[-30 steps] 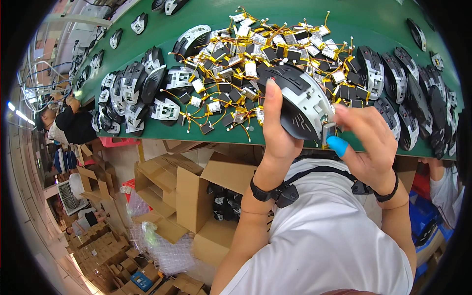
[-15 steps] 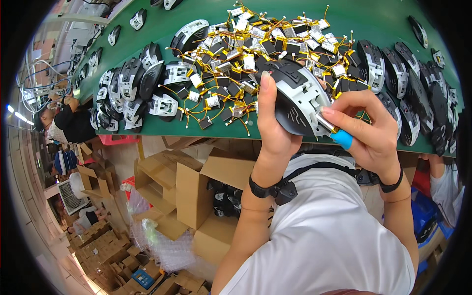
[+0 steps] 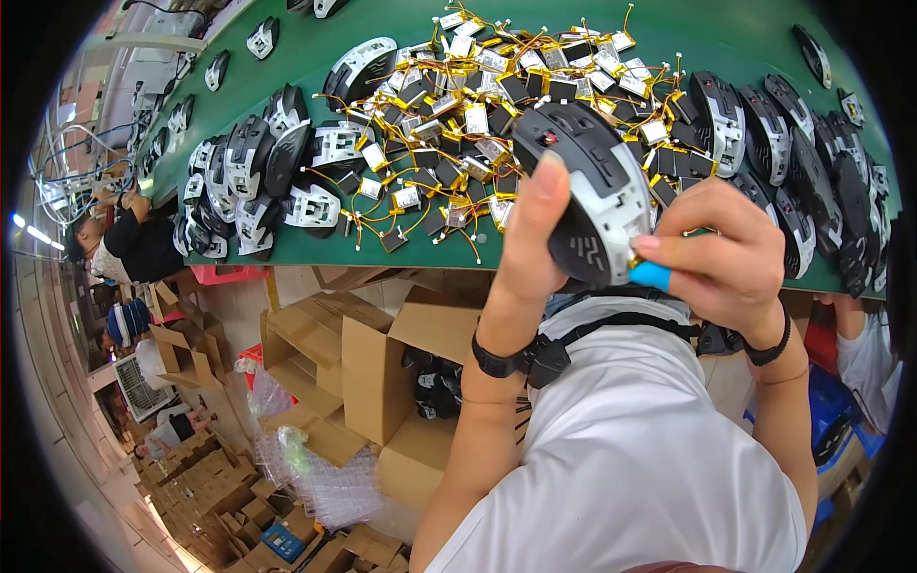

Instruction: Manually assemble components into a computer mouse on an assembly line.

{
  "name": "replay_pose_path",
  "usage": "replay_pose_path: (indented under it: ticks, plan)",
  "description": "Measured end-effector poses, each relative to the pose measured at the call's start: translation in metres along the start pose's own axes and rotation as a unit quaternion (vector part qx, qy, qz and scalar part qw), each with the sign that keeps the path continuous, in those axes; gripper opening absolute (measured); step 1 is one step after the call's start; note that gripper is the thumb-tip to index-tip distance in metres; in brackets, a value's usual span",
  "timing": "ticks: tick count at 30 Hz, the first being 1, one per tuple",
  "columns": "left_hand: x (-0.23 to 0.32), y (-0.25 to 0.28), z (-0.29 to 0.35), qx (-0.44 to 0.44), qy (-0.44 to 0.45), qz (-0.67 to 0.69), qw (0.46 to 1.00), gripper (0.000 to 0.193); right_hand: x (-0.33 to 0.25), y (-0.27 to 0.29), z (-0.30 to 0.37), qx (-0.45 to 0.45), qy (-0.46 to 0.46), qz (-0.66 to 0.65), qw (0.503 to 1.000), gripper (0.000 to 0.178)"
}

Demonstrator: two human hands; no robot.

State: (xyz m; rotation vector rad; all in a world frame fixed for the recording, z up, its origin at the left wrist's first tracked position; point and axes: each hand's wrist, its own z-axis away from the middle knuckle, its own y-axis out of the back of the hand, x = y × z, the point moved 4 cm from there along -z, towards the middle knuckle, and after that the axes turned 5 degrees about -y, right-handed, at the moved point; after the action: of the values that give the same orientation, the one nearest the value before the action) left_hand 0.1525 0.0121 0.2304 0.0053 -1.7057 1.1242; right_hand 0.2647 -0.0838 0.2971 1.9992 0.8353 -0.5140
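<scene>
My left hand [image 3: 535, 229] grips a black and white computer mouse [image 3: 580, 158] by its side, tilted above the table's near edge. A blue cover sits on one fingertip of my right hand [image 3: 721, 253]. That hand pinches a small battery at the white end of the mouse; only a yellow and brown bit of it shows, and the fingers hide the rest. Beyond my hands spreads a loose pile of small batteries [image 3: 477, 118] with thin wires and white plugs.
More mice [image 3: 247, 156] stand clustered left of the pile, with another group [image 3: 767, 134] on the right. They lie on a green table [image 3: 458, 250]. Below it, an open cardboard box [image 3: 373, 377] holds black parts. Bubble wrap [image 3: 325, 477] lies beside it. Another person [image 3: 138, 239] sits at far left.
The mouse has turned and shifted slightly right and down in my left hand. The silver battery seen at my right fingertips is now mostly hidden against the mouse.
</scene>
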Motion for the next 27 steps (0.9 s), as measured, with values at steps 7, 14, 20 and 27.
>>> replay_pose_path:
  ticks: [7,14,20,27]
  plan:
    - [0.000,-0.005,-0.003,-0.031,-0.005,-0.070,0.997,0.074,0.013,-0.003,0.006,0.035,-0.073,-0.029,0.996,0.022]
    - [-0.003,0.005,-0.011,0.047,0.004,0.014,0.999,0.074,0.001,0.013,-0.006,-0.027,0.127,0.104,0.986,0.030]
    - [0.002,0.001,-0.005,0.029,-0.015,-0.009,0.999,0.072,0.003,0.012,-0.008,0.003,0.120,0.115,0.986,0.024]
    - [0.015,-0.022,0.011,0.105,-0.328,-0.191,0.919,0.099,0.006,-0.019,0.015,0.119,-0.173,-0.133,0.969,0.019]
